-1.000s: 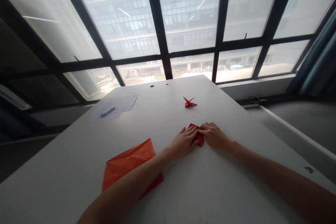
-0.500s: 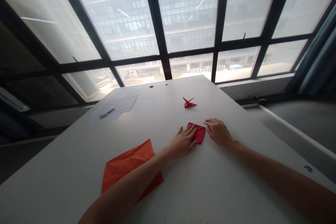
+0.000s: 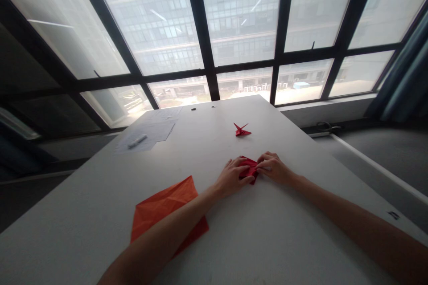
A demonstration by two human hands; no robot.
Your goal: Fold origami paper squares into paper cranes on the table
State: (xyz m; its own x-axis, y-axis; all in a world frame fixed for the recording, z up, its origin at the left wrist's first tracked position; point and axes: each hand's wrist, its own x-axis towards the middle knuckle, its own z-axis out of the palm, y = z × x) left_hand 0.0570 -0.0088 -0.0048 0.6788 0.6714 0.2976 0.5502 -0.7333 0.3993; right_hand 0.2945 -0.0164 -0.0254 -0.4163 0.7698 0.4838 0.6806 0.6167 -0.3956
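A small folded red paper (image 3: 248, 170) lies on the white table between my hands. My left hand (image 3: 231, 177) rests on its left part, fingers laid over it and the thumb apart at its near edge. At the right corner of the paper, my right hand (image 3: 272, 168) has its thumb and index finger pinched on the edge. Beyond both hands sits a red origami crane (image 3: 241, 130) with pointed tips. Part of the folded paper is hidden under my left fingers.
A creased orange paper sheet (image 3: 163, 202) lies partly under my left forearm. Printed papers (image 3: 160, 131) with a whitish cylindrical object (image 3: 137, 141) on them are at the far left of the white table (image 3: 267, 249). Tall windows stand behind it.
My right hand has moved left onto the paper's right corner and closed on it. My left fingers have bent slightly and drawn back a little. The crane and orange sheet stay put.
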